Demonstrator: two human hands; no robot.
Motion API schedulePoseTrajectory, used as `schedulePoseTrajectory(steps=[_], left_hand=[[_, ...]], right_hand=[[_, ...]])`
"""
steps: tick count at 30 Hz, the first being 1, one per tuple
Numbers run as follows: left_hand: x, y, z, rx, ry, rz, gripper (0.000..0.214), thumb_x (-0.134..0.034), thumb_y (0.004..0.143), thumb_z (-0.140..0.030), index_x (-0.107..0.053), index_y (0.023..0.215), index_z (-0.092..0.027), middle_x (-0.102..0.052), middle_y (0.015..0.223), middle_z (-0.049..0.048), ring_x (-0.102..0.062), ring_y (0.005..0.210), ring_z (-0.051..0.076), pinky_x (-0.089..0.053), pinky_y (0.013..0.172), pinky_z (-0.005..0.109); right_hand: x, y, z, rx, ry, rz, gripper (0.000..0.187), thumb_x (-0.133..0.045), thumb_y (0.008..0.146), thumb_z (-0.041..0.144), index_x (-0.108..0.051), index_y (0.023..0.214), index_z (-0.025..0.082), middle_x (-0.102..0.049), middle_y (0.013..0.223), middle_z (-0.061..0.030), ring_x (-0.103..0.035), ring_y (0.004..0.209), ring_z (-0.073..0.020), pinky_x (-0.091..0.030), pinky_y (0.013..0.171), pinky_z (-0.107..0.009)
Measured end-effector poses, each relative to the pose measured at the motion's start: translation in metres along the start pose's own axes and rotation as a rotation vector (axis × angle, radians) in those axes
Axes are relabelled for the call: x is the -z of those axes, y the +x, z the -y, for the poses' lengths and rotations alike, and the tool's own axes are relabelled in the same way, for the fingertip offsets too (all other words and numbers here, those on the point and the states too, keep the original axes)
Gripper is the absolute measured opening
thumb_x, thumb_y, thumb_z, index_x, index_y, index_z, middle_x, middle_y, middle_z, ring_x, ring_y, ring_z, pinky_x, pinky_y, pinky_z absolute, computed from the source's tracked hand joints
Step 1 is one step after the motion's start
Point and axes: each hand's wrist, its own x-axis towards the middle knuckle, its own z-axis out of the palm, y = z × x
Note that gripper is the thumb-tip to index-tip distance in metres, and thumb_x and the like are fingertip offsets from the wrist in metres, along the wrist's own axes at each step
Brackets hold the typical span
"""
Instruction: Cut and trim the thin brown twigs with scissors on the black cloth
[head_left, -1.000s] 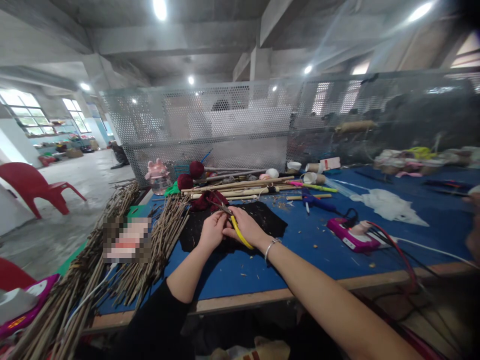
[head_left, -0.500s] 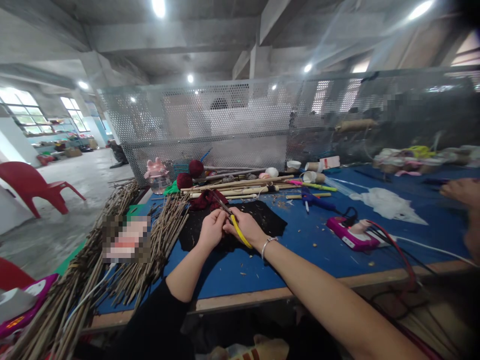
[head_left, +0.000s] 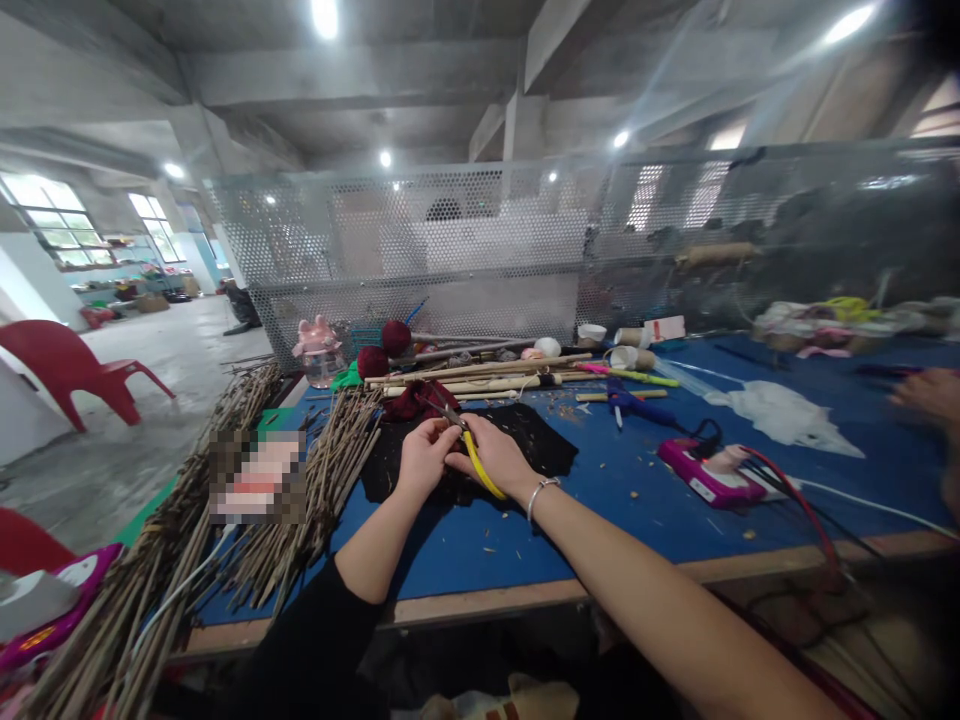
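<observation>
My right hand point(head_left: 491, 455) is closed around yellow-handled pliers point(head_left: 474, 462), whose jaws point up and left toward my left hand. My left hand point(head_left: 421, 455) is pinched on something small at the plier jaws; I cannot make out what. Both hands rest over a black cloth point(head_left: 544, 440) on the blue table point(head_left: 630, 500). A dark red piece of fabric point(head_left: 409, 402) lies just beyond the hands.
Bundles of thin brown sticks point(head_left: 247, 520) fill the table's left side. Long bamboo rods point(head_left: 480, 375), red yarn balls point(head_left: 395, 337) and cups lie behind. A pink device point(head_left: 701, 475) with cables sits right. A perforated metal screen point(head_left: 525, 250) backs the table. Another person's hand point(head_left: 926, 392) shows far right.
My hands stay in nearly the same spot over the black cloth. The other person's hand at the far right has shifted and is blurred.
</observation>
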Motion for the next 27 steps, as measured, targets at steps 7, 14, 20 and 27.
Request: schedulePoseTrajectory(steps=[7, 14, 20, 27], left_hand=[[-0.0016, -0.0012, 0.0005, 0.026, -0.012, 0.028, 0.031, -0.058, 0.074, -0.038, -0.065, 0.090, -0.013, -0.063, 0.066, 0.0015, -0.051, 0.049, 0.009, -0.039, 0.041, 0.018], [-0.0008, -0.0011, -0.0012, -0.006, -0.018, 0.054, 0.028, -0.056, 0.075, -0.032, -0.067, 0.091, -0.012, -0.063, 0.065, 0.0023, -0.051, 0.051, 0.009, -0.042, 0.045, 0.018], [-0.0013, -0.0011, 0.0007, -0.020, -0.024, 0.130, 0.032, -0.055, 0.076, -0.038, -0.066, 0.090, -0.012, -0.061, 0.062, 0.0011, -0.046, 0.042, 0.007, -0.039, 0.042, 0.019], [0.0006, -0.0005, 0.0040, -0.032, 0.032, 0.094, 0.029, -0.053, 0.077, -0.041, -0.063, 0.079, -0.014, -0.058, 0.062, 0.0002, -0.045, 0.044, 0.007, -0.037, 0.041, 0.018]], right_hand=[[0.0010, 0.0007, -0.0010, -0.015, 0.078, -0.029, 0.035, -0.055, 0.081, 0.041, -0.048, 0.107, 0.020, -0.060, 0.094, -0.0061, -0.057, 0.085, -0.0182, -0.041, 0.071, -0.026], [0.0014, 0.0011, -0.0045, 0.025, 0.095, -0.027, 0.049, -0.062, 0.074, 0.042, -0.046, 0.114, 0.019, -0.057, 0.104, -0.0088, -0.054, 0.095, -0.0206, -0.041, 0.080, -0.031], [-0.0014, 0.0024, -0.0065, 0.061, 0.125, -0.040, 0.046, -0.059, 0.077, 0.042, -0.046, 0.113, 0.017, -0.056, 0.102, -0.0113, -0.053, 0.097, -0.0227, -0.041, 0.082, -0.033], [0.0005, 0.0010, -0.0009, 0.006, 0.204, 0.000, 0.033, -0.059, 0.079, 0.040, -0.050, 0.103, 0.019, -0.062, 0.085, -0.0047, -0.058, 0.075, -0.0166, -0.042, 0.067, -0.025]])
